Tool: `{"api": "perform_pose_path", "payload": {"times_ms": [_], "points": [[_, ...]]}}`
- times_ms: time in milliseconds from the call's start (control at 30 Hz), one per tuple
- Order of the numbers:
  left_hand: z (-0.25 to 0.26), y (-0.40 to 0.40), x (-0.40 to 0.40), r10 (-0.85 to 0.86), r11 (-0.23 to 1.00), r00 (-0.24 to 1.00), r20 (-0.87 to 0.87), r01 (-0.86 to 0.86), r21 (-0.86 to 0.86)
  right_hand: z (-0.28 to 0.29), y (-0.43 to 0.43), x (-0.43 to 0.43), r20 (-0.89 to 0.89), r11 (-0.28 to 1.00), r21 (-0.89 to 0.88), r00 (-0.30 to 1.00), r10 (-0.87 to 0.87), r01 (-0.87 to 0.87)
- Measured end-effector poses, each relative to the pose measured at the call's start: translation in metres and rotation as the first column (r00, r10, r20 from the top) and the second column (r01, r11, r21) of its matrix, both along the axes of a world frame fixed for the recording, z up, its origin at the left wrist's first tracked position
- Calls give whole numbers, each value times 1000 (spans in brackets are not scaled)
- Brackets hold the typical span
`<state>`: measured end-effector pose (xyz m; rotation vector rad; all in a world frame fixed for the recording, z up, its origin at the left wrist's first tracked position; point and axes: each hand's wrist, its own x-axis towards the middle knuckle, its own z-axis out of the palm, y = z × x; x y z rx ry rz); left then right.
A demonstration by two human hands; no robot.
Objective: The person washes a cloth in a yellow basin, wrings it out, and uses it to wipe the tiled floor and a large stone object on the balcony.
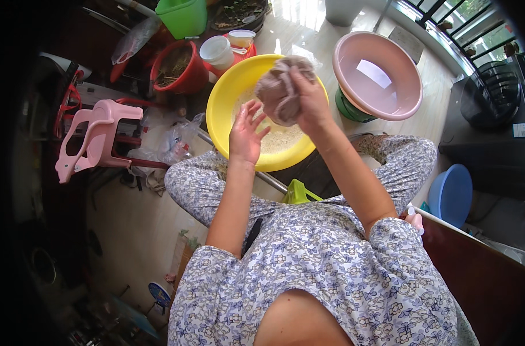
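A bunched-up, brownish-pink cloth [280, 93] is gripped in my right hand [309, 101], held above a yellow plastic basin [222, 101]. Cloudy, sudsy water [282, 140] covers the bottom of the basin. Over the basin's left half, my left hand [246, 136] is raised with its fingers apart and nothing in it. Its fingertips are close to the cloth; whether they touch it I cannot tell.
A pink basin [411, 93] rests on a green container [349, 108] to the right. At left are a pink plastic seat [100, 134], clear plastic bags [178, 140] and a red pot [193, 73]. A blue basin [450, 197] leans at far right, below a black appliance [465, 125].
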<state>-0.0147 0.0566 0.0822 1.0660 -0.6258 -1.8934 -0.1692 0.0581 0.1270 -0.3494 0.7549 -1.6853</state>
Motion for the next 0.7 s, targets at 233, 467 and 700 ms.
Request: {"api": "perform_pose_path", "payload": {"times_ms": [233,467,700], "points": [[24,3,-12,-189,932,736,-649,-73,-354,51,36,31,-668,843,-190,696,265,-504],[-2,14,-19,84,983,920,-382,-140,-122,19,20,37,408,641,-623,514,755,-448],[-18,-27,18,229,747,483,845,469,-470,-6,22,16,39,600,-389,638,769,-699]]}}
